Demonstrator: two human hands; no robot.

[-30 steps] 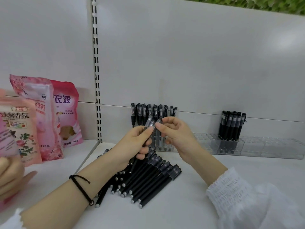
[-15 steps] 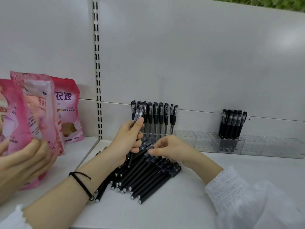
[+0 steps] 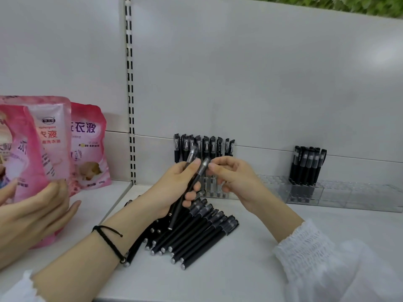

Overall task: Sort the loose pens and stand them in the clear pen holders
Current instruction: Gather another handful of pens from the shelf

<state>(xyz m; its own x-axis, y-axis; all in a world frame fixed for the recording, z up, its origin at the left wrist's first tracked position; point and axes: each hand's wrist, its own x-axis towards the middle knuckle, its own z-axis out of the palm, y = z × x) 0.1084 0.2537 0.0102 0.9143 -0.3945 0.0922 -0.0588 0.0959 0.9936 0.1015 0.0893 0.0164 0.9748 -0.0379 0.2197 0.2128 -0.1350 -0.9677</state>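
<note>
holders (image 3: pixel 359 192): 2 pen grps (image 3: pixel 307 166) upright | left hand (image 3: pixel 174 188): 2 pens (image 3: pixel 175 216)

Black pens (image 3: pixel 197 233) piled, clear holders (image 3: pixel 353 194) part-filled

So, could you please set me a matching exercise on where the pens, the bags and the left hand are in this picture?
Things:
1. loose pens
2. pink bags
3. left hand
4. far-right pens

Places or states:
A. stand in the clear holder
B. grips raised pens
C. lie heaped on the shelf
D. are left of the slotted upright

Pairs: 1-C, 2-D, 3-B, 4-A
</note>
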